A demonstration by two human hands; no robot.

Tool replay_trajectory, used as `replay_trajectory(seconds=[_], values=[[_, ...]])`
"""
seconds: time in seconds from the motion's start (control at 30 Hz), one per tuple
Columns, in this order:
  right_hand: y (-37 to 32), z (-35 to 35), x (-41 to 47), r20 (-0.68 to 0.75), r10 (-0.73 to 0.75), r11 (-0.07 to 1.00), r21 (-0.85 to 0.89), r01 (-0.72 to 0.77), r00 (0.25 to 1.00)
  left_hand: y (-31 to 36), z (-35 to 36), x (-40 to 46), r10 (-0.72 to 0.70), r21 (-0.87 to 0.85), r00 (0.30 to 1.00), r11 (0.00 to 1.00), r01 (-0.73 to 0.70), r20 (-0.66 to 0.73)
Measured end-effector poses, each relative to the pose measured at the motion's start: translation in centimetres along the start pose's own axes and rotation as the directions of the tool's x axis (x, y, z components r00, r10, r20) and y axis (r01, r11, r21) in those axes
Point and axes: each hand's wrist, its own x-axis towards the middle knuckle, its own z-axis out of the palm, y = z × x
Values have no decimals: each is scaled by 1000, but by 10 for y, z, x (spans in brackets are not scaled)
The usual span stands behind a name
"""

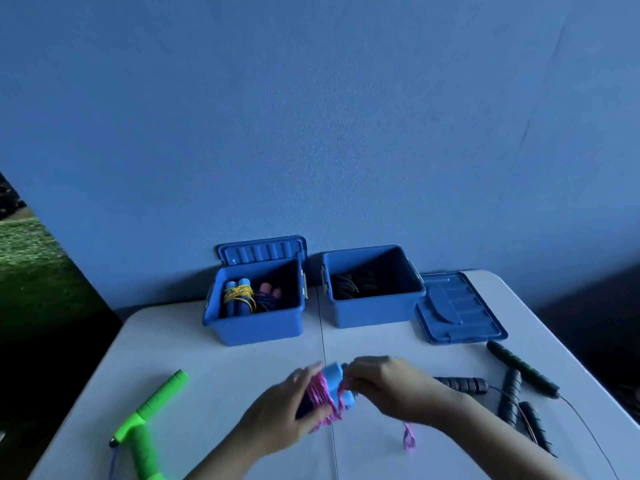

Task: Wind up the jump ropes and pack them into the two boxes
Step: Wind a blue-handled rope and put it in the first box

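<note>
Two hands meet over the near middle of the desk point(214, 344), both closed on one jump rope with blue handles point(335, 382) and pink cord point(320, 398): the left hand point(287, 414) has its fingers point(304, 374) curled round the wound bundle from the left, and the right hand point(391, 389) pinches the cord at the handles' far end. A loose pink loop point(408, 436) lies on the desk just under the right wrist. To the right lie black-handled ropes point(512, 386); at the near left, a green-handled rope point(152, 414). Farther back stand two open blue boxes: the left box point(256, 327) holds wound ropes, its lid point(263, 251) propped upright behind it, and the right box point(374, 310) holds dark rope, its lid point(457, 306) flat just to its right.
</note>
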Motion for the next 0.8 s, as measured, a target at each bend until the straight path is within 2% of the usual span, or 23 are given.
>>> replay_trajectory(seconds=[0.1, 0.2, 0.3, 0.4, 0.5, 0.67, 0.73, 0.8], values=[[7, 1, 10, 18, 37, 998, 52, -38, 999, 23, 10, -4, 44, -53, 998, 998, -42, 41], [22, 0, 15, 15, 171, 955, 243, -169, 985, 38, 9, -7, 44, -161, 999, 986, -40, 26], [30, -2, 15, 57, 284, 785, 559, -266, 957, 41, 5, -8, 95, -269, 996, 959, -92, -3], [30, 8, 11, 120, 397, 616, 700, -361, 910, 39, 1, -3, 131, -355, 981, 919, -173, -141], [30, 24, 6, 158, 425, 592, 696, -406, 891, 26, -6, 5, 27, -468, 963, 870, -155, -269], [14, 34, 1, 216, 437, 608, 645, -463, 873, 2, -22, 16, -169, -446, 876, 893, -57, -451], [10, 36, -2, 217, 424, 714, 516, -472, 879, -11, -25, 19, -234, -406, 848, 914, 24, -476], [6, 37, -4, 189, 374, 863, 288, -415, 908, -27, -25, 21, -273, -309, 843, 941, 136, -462]])
